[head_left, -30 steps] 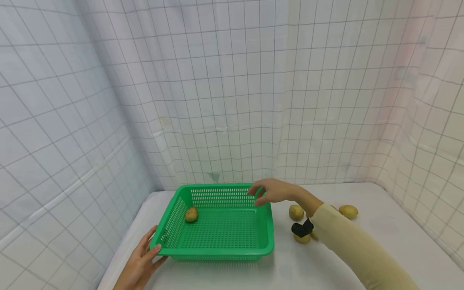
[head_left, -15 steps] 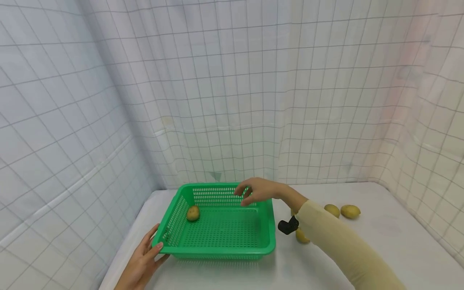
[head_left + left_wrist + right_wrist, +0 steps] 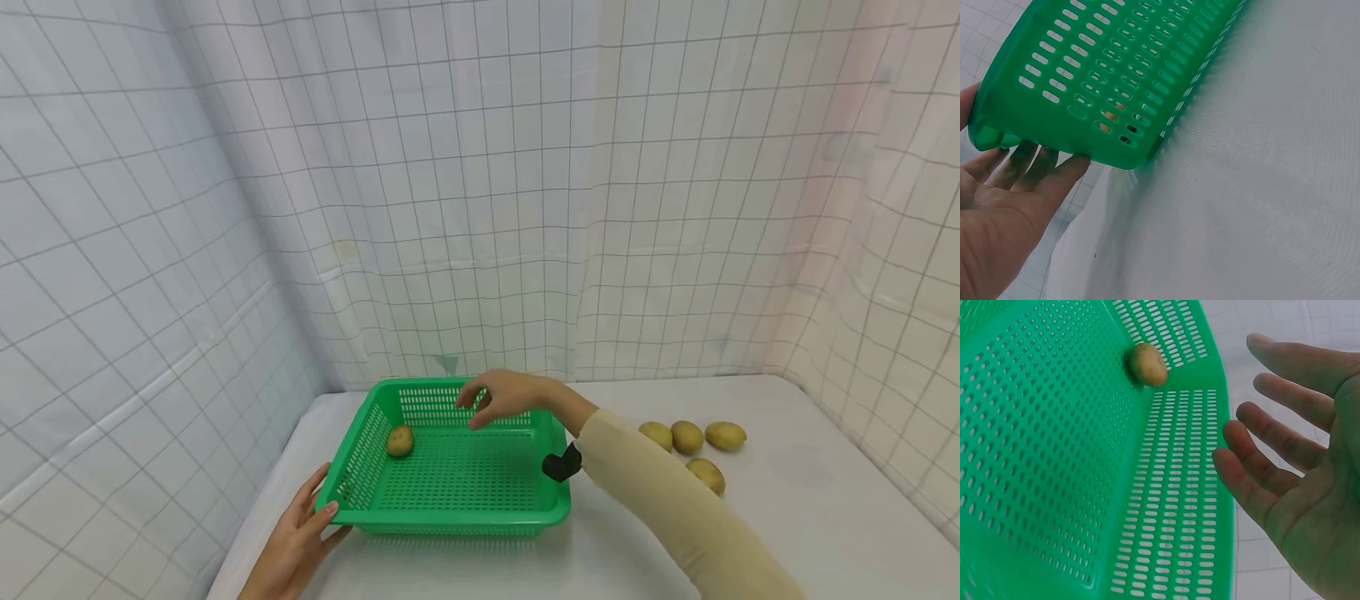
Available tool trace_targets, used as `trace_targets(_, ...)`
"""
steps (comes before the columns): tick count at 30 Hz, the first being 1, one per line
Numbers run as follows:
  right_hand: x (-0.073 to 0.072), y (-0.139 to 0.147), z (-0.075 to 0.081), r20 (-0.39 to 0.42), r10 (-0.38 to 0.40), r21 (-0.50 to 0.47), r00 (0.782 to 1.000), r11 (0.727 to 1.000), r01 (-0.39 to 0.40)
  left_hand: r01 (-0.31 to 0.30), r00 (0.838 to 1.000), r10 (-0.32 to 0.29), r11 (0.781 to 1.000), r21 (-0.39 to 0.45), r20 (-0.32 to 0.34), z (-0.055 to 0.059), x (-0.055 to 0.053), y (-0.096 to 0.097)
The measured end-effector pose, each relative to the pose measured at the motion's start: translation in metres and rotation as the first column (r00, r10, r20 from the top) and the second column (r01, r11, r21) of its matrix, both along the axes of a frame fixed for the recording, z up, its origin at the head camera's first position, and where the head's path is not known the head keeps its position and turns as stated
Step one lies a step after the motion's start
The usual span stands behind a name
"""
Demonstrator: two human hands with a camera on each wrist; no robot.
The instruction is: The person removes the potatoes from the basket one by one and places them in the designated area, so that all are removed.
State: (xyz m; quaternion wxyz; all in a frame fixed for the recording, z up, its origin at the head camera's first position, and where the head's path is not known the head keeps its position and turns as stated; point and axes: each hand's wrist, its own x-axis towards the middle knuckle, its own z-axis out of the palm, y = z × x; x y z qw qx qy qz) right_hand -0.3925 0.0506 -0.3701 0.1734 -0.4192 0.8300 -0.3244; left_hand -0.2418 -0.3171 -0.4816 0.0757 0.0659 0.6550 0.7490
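Note:
A green plastic basket (image 3: 450,518) with slotted walls stands on the table, one potato (image 3: 400,441) lying inside near its left wall. My left hand (image 3: 288,542) grips the front left corner, thumb over the rim; the left wrist view shows its fingers (image 3: 1044,165) beneath the rim. Over the basket's back right part hovers my right hand (image 3: 506,393), fingers loosely bent, holding nothing. In the right wrist view those fingers (image 3: 1275,434) are spread beside the basket's rim, and the potato (image 3: 1148,364) sits in a corner.
Several potatoes (image 3: 687,437) lie on the white tabletop (image 3: 795,492) to the right, partly behind the right sleeve (image 3: 660,500). A black device (image 3: 562,462) hangs at the right wrist. White gridded sheets (image 3: 480,208) enclose the table at back and sides.
My right hand has moved left over the basket, empty throughout. Its sleeve now uncovers potatoes farther right and hides those nearer the basket. The left hand keeps its grip on the corner.

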Motion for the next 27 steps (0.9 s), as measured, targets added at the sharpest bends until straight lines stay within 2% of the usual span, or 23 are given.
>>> trace_targets(10,-0.013,-0.041,-0.020,0.030,0.047,-0.043,0.998,0.998,-0.046,-0.014,1.000,0.014,1.000,-0.013,0.004,0.000,0.001,-0.002)
trace_targets(19,-0.021,-0.070,-0.042,0.040,0.028,-0.046,0.999,0.999,-0.026,-0.008,1.000,0.008,1.000,-0.013,-0.013,-0.003,0.000,-0.004)
trace_targets(27,-0.026,-0.093,-0.059,0.068,0.058,-0.088,0.996,0.995,-0.052,-0.009,1.000,0.009,1.000,0.006,0.013,0.000,-0.001,-0.001)
